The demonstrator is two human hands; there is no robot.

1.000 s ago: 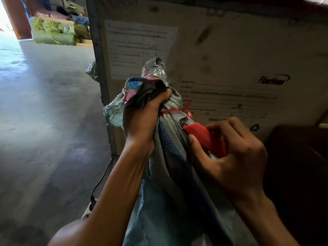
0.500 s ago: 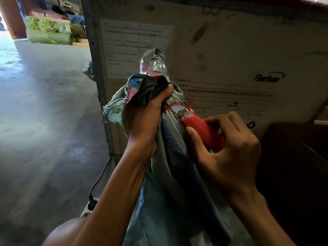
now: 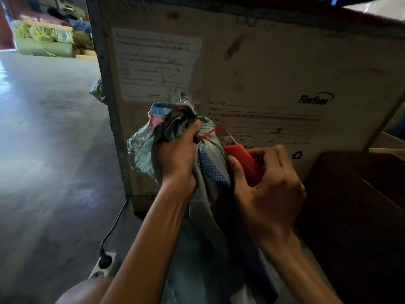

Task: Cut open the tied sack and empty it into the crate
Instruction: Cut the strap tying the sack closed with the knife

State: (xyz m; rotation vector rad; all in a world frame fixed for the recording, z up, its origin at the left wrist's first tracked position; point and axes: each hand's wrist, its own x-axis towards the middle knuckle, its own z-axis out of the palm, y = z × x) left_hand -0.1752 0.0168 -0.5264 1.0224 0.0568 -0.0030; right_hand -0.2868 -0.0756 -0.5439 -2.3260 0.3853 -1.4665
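Observation:
A grey-blue woven sack [image 3: 210, 216] stands upright between my arms, its bunched neck tied with a red tie [image 3: 210, 133]. My left hand [image 3: 175, 159] is clenched around the gathered neck just below the frayed top. My right hand [image 3: 267, 185] grips a red utility knife [image 3: 245, 163], whose blade end [image 3: 226, 137] sits against the red tie at the right of the neck. A dark brown crate [image 3: 355, 194] stands at the right, beside the sack.
A large printed cardboard box [image 3: 252, 73] rises directly behind the sack. A power strip with a black plug and cable [image 3: 105, 262] lies on the concrete floor at lower left. Green bundles [image 3: 43, 40] are stacked far back left.
The view has shifted, so the sack neck and both hands sit lower in the frame. The red tie now looks blurred and stretched out to the right beside the blade.

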